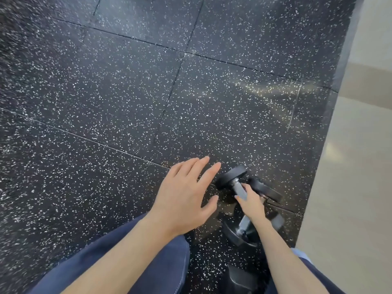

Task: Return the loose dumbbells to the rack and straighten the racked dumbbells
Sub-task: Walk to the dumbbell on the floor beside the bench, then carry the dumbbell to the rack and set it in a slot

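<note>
Two black dumbbells with grey metal handles lie on the speckled rubber floor at the lower right. My right hand [251,203] is wrapped around the handle of the farther dumbbell [232,177]. The nearer dumbbell [244,227] lies just below it, partly hidden by my right forearm. My left hand [186,194] hovers to the left of both, fingers spread, holding nothing. No rack is in view.
The black speckled rubber floor [127,102] fills most of the frame. A pale smooth floor [356,166] borders it on the right. My knees in blue trousers [148,262] take up the bottom. A dark object [239,279] lies between them.
</note>
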`<action>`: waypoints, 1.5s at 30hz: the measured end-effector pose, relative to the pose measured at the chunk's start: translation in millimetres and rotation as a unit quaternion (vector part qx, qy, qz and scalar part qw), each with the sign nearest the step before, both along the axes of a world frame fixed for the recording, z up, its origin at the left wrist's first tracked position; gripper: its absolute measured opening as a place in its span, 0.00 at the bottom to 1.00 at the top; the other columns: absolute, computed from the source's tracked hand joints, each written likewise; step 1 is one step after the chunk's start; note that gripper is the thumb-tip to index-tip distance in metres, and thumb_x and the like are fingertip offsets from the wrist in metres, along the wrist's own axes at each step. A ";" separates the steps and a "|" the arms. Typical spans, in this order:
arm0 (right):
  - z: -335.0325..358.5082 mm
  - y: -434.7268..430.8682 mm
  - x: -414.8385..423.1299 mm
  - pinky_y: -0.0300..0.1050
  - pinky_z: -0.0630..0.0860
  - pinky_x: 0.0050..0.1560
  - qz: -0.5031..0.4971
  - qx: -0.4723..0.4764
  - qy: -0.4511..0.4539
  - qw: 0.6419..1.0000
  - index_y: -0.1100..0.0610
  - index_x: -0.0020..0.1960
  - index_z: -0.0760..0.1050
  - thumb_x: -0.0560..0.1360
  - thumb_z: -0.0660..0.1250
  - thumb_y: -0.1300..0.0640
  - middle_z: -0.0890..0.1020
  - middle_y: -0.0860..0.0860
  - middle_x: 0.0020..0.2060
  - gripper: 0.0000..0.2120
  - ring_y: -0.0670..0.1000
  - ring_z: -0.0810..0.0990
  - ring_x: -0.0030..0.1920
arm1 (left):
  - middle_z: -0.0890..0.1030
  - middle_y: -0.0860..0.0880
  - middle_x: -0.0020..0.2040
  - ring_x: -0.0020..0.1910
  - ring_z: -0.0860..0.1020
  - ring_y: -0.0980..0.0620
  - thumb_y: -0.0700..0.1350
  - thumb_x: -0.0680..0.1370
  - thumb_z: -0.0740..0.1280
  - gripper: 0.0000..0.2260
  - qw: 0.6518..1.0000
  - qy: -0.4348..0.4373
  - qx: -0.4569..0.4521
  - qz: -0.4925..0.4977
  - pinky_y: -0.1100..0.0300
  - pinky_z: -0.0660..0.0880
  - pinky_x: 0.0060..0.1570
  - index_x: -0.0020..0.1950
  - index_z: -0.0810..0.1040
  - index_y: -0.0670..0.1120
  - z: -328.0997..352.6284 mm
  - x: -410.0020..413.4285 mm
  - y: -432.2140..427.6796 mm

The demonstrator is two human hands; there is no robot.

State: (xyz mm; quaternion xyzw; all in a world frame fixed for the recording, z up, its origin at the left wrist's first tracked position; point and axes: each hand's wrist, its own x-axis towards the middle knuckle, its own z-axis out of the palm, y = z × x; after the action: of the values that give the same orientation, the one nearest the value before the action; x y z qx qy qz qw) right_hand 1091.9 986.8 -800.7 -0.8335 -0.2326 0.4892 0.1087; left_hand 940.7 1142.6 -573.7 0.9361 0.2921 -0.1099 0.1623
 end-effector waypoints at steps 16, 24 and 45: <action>297.7 42.1 19.0 0.46 0.73 0.47 0.086 0.094 0.020 0.992 0.53 0.66 0.67 0.77 0.65 0.49 0.80 0.49 0.52 0.19 0.49 0.78 0.48 | 0.73 0.46 0.68 0.64 0.72 0.46 0.60 0.80 0.44 0.29 0.991 0.025 -0.102 0.086 0.51 0.65 0.63 0.70 0.70 0.46 133.8 -71.8 -17.4; 548.1 70.4 25.7 0.41 0.70 0.35 0.154 0.131 0.010 0.979 0.52 0.64 0.67 0.77 0.65 0.51 0.80 0.47 0.42 0.17 0.41 0.70 0.29 | 0.74 0.46 0.68 0.64 0.72 0.46 0.57 0.78 0.54 0.25 0.982 -0.020 -0.026 0.184 0.52 0.63 0.64 0.70 0.71 0.45 358.6 -63.9 -14.2; 784.3 103.6 1.8 0.43 0.77 0.40 0.165 0.264 0.023 0.950 0.53 0.55 0.71 0.73 0.70 0.55 0.79 0.48 0.44 0.13 0.47 0.79 0.38 | 0.74 0.44 0.67 0.66 0.71 0.44 0.57 0.76 0.55 0.27 0.951 -0.063 0.143 0.266 0.49 0.61 0.66 0.70 0.71 0.46 538.7 -90.8 -22.6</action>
State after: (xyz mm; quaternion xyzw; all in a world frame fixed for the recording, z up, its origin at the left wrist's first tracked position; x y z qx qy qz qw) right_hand 1093.7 1090.4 -16.4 -0.7135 -0.4851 0.4406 0.2481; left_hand 849.8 1120.0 -35.0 0.8426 0.5326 0.0397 0.0686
